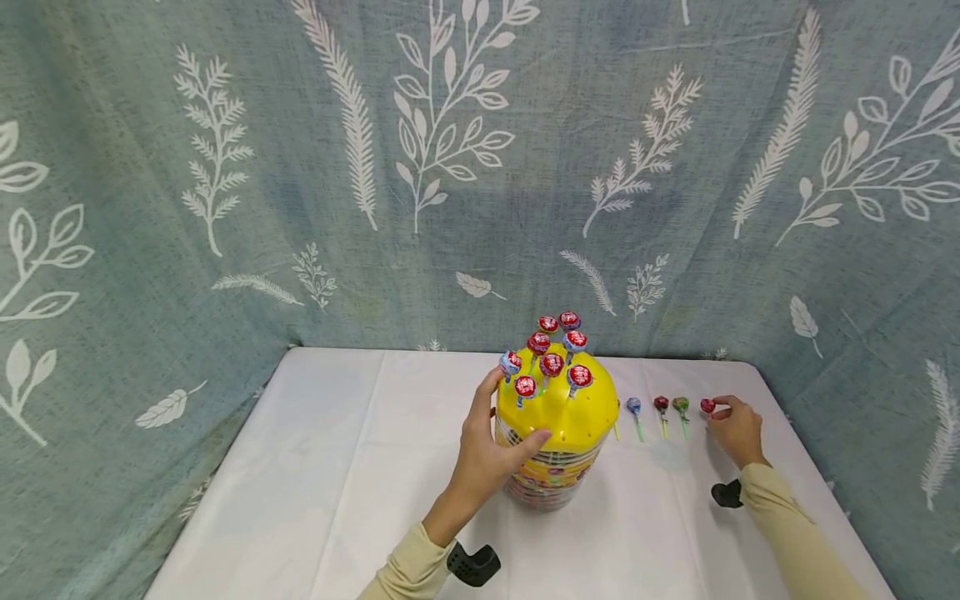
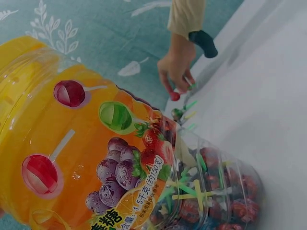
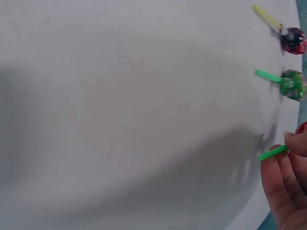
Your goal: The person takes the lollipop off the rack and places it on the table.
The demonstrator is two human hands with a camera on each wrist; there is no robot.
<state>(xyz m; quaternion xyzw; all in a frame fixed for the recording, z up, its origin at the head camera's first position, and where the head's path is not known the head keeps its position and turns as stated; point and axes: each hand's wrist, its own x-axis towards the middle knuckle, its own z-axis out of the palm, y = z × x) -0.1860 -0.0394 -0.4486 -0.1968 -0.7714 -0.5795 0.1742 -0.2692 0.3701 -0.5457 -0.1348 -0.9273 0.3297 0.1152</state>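
A clear plastic candy jar with a yellow lid stands on the white table. Several wrapped lollipops stick up out of the lid, their red and blue heads on top. My left hand holds the jar at the lid, fingers along its left side and thumb across the front. At the right, my right hand pinches a red lollipop by its green stick. In the left wrist view, fruit pictures cover the jar's label and more lollipops show through its lower wall.
Between the jar and my right hand lie a blue lollipop, a dark red one and a green one in a row. Another stick shows beside the jar. A leaf-patterned curtain hangs behind the white table.
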